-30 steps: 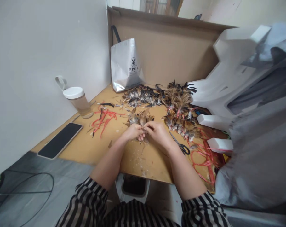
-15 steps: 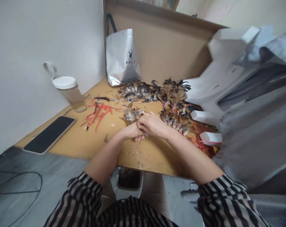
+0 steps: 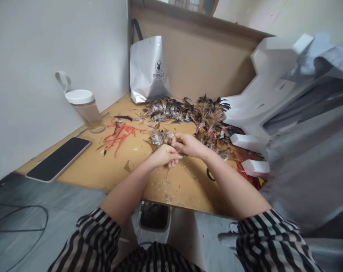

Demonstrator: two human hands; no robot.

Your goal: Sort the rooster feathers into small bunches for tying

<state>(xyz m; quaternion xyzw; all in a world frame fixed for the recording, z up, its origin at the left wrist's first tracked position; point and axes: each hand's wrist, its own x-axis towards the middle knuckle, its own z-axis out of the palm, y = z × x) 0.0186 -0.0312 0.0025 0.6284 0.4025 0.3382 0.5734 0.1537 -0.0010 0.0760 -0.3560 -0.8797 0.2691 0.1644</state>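
Observation:
Close together above the tan table (image 3: 157,189), my left hand (image 3: 166,155) and my right hand (image 3: 188,145) have their fingers pinched. Whatever sits between the fingertips is too small and covered to make out. Just behind them lies a small cluster of brown and white feathers (image 3: 158,138). Larger feather heaps stand farther back: a dark, whitish one (image 3: 167,110) and a brown one (image 3: 210,111). Another feather bunch (image 3: 217,145) is partly hidden behind my right forearm. Loose red strips (image 3: 120,136) lie to the left. A black loop (image 3: 210,175) shows beside my right forearm.
At the left are a phone (image 3: 59,158) and a lidded cup (image 3: 85,107). A silver bag (image 3: 147,71) stands in the back corner. White foam pieces (image 3: 255,166) and grey cloth (image 3: 310,151) border the right side. A dark bin (image 3: 154,216) sits below the table edge.
My hands have drawn slightly apart, the right one shifting rightward from over the left. The black loop by my right forearm has come into sight. The view has shifted a little.

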